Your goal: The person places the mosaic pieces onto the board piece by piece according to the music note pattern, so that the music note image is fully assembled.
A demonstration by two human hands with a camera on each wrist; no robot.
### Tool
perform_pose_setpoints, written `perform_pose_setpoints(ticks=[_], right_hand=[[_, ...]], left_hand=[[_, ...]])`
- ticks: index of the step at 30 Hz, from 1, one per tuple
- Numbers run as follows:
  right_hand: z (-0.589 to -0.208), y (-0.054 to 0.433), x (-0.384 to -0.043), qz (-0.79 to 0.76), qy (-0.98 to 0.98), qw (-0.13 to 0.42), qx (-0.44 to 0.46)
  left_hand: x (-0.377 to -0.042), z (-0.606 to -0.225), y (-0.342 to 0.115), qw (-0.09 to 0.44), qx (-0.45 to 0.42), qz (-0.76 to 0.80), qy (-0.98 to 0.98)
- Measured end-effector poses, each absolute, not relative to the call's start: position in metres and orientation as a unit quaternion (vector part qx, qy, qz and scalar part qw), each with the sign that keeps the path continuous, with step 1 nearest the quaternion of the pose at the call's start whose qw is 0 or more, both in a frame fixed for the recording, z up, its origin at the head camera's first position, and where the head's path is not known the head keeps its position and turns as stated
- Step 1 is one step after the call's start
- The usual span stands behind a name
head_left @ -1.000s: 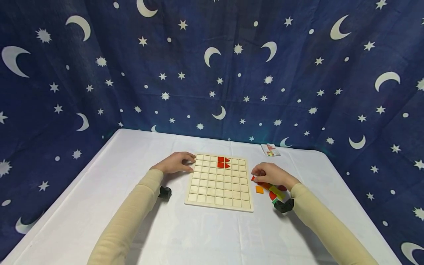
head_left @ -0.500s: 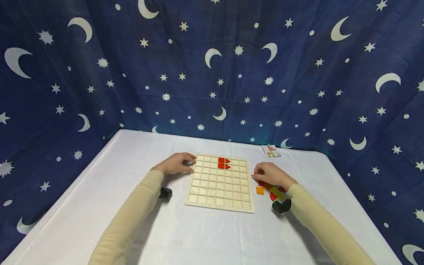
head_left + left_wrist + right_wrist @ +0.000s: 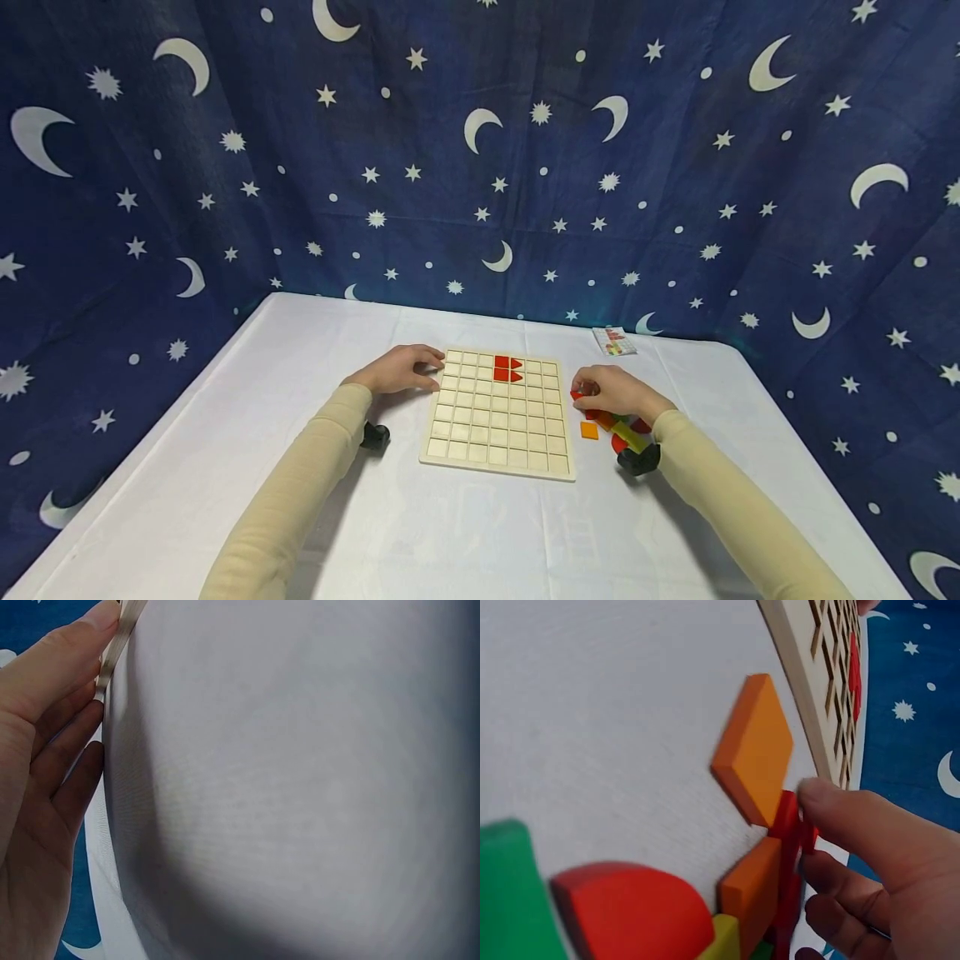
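A pale wooden grid board [image 3: 497,415] lies on the white table. Two red squares [image 3: 501,375] and two red pointed pieces [image 3: 516,377] sit in its upper cells. My left hand [image 3: 399,369] rests at the board's left edge, its thumb and fingertips touching the rim. Right of the board, my right hand [image 3: 617,392] pinches a small red block [image 3: 809,834] between thumb and finger, its shape mostly hidden. Under and beside that hand lies a pile of coloured blocks, among them an orange block [image 3: 753,889] and a red rounded block [image 3: 637,913].
An orange square [image 3: 589,430] lies between the board and the pile. A green block [image 3: 514,889] shows in the right wrist view. Behind the right hand lies a small printed card [image 3: 613,341]. A dark blue curtain [image 3: 420,125] with moons and stars surrounds the table.
My right hand shifts slightly over the pile, and the red block at its fingertips changes how it is turned. The left hand and the board stay in place.
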State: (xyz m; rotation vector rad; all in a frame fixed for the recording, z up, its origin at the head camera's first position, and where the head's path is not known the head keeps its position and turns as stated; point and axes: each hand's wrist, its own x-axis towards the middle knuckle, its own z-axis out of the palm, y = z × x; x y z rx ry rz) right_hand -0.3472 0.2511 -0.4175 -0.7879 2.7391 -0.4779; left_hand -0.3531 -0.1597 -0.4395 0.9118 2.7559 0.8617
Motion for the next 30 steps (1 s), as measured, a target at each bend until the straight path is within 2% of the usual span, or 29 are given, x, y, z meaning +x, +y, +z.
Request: perform_pose_setpoints(ticks=[14, 30], right_hand=[[-0.4185, 0.2498, -0.3462, -0.158, 0.942, 0.094, -0.280], [-0.4195, 0.2507, -0.3478, -0.148, 0.948, 0.091, -0.266]], left_hand=[[-0.3541, -0.4400, -0.1599, 0.062, 0.295, 0.286, 0.909], [-0.3531, -0.4387, -0.1594, 0.063, 0.295, 0.284, 0.910]])
